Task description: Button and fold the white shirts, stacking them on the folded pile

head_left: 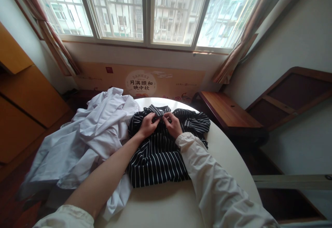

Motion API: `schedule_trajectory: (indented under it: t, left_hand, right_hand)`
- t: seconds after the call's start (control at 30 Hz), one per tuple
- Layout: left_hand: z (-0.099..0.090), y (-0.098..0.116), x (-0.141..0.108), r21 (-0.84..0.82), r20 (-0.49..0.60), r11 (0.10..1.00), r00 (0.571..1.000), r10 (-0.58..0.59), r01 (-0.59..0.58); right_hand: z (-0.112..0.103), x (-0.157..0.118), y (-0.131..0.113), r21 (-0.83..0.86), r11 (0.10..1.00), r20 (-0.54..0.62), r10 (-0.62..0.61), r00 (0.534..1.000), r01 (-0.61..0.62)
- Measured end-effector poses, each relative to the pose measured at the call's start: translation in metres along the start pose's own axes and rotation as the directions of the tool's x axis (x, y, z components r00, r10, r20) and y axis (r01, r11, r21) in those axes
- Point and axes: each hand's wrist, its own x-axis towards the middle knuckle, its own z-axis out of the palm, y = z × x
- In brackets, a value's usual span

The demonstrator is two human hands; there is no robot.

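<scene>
A black shirt with white stripes (160,165) lies on the round white table (223,165), its collar toward the window. My left hand (149,124) grips the shirt near the collar, fingers pinched together. Close beside it, my right hand (172,123) also pinches the fabric at the front of the neck. The two sets of fingertips almost meet there; whether a button lies between them is too small to tell. One striped sleeve (198,122) is bunched at the right.
A heap of white clothing (103,127) covers the table's left side and hangs over its edge. Beyond the table stand a printed board (176,79) under the window and a wooden desk (228,110) on the right. An orange cabinet (23,107) is at the left.
</scene>
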Motion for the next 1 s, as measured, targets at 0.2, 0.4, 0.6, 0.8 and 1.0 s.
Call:
schedule_trajectory:
  t: [0.2,0.4,0.6,0.8,1.0]
  left_hand:
    - [0.0,0.001,0.001,-0.037,-0.013,0.999,1.0,-0.01,0.009]
    - [0.001,0.001,0.001,-0.056,-0.01,0.997,0.999,-0.045,0.044]
    - [0.0,0.003,0.0,-0.021,-0.03,0.997,0.997,0.073,-0.074]
    - [-0.001,0.004,-0.001,-0.023,-0.026,0.995,0.995,0.098,-0.098]
    - [0.0,0.0,0.0,-0.051,-0.061,0.999,0.998,-0.003,0.0]
  right_hand:
    - [0.004,0.002,0.007,0.169,0.982,0.022,0.079,0.997,-0.081]
    - [0.008,0.005,0.012,0.297,0.943,0.064,0.139,0.988,-0.152]
    - [0.007,0.005,0.013,0.277,0.948,0.08,0.138,0.987,-0.155]
    - [0.005,0.004,0.01,0.264,0.953,0.055,0.136,0.989,-0.146]
    - [0.003,0.007,0.012,0.318,0.933,0.061,0.158,0.986,-0.169]
